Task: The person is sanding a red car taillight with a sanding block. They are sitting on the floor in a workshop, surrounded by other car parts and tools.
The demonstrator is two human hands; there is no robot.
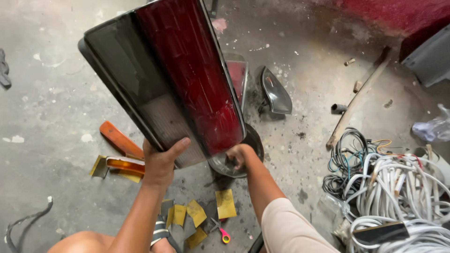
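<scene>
Head view, looking down at a concrete floor: a large tail lamp (173,79), with a smoky dark lens on one side and a deep red lens on the other, is held up off the ground, tilted with its top leaning away to the left. The left hand (159,161) grips its lower edge, thumb pressed on the face and fingers wrapped behind it. The right hand (236,154) sits at the lamp's lower right corner, fingers curled, reaching into a round dark bowl (243,159) on the floor just beneath; whether it is grasping anything there cannot be told.

Behind the lamp, a second red lamp (237,75) shows partly, and a dark mirror housing (275,91) lies just beside it. To the left of the left hand lie an orange lens strip (119,139) and an amber lens piece (125,164). Yellow paper scraps (225,204) are scattered below the hands, with small scissors (220,230) with pink and orange handles near them. Well to the right lie a heap of white cables (398,197), a coil of dark wires (349,157) and a wooden stick (358,96).
</scene>
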